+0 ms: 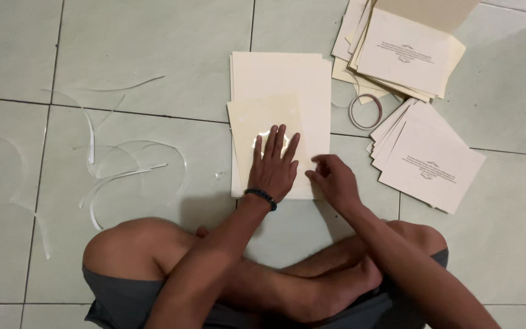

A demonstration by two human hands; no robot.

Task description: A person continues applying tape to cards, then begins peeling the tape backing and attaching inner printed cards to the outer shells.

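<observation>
Cream sheet (266,131) — flat under left hand (273,167).

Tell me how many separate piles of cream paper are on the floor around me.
3: a blank stack under the left hand and right hand; a printed pile at top right; a fanned printed pile right of the hands. More may lie out of view.

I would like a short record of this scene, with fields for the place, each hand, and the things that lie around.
Place: grey tiled floor; a person sits cross-legged on it
Left hand: flat, fingers spread, pressing a glossy sheet onto the cream paper stack
Right hand: fingers curled, at the stack's lower right edge
Wrist: dark bracelet on the left wrist
Right side: tape roll; two fanned piles of printed cards
Left side: thin curled backing strips scattered on the floor
</observation>
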